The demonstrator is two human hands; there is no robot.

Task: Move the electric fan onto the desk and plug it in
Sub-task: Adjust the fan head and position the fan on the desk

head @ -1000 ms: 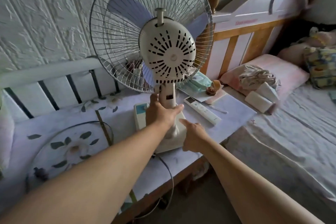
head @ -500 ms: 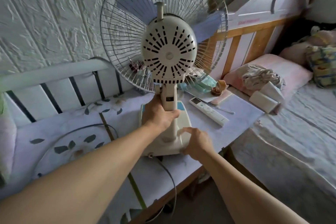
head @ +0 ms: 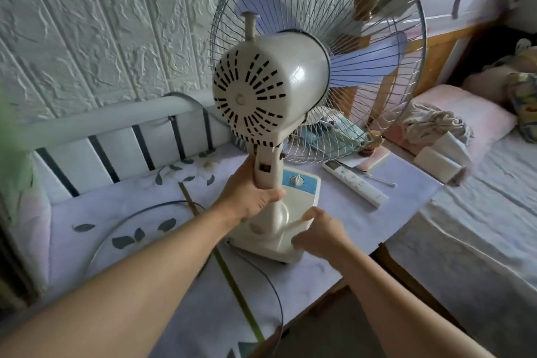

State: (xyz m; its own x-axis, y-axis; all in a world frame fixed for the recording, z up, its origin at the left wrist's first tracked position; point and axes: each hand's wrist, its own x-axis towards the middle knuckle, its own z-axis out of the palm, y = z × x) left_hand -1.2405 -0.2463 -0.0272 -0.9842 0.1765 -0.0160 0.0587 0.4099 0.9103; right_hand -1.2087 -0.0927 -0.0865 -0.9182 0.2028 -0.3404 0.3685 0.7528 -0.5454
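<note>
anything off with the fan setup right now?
Mostly fine. The fan stands on the desk, left hand on its neck, right hand at the base. Its cord trails off the front edge; no plug in view.

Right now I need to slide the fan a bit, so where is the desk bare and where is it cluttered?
Bare cloth lies left of the fan base, between the bed rail and the desk front edge, crossed only by the thin cord. Crowded: the right side, with the remote and small items behind it. Left hand grips the stem; right hand rests on the base.

Cloth-covered desk (head: pixel 334 270) with fan (head: pixel 279 229), remote (head: pixel 354 183) and wire ring (head: pixel 139 224) on top.
</note>
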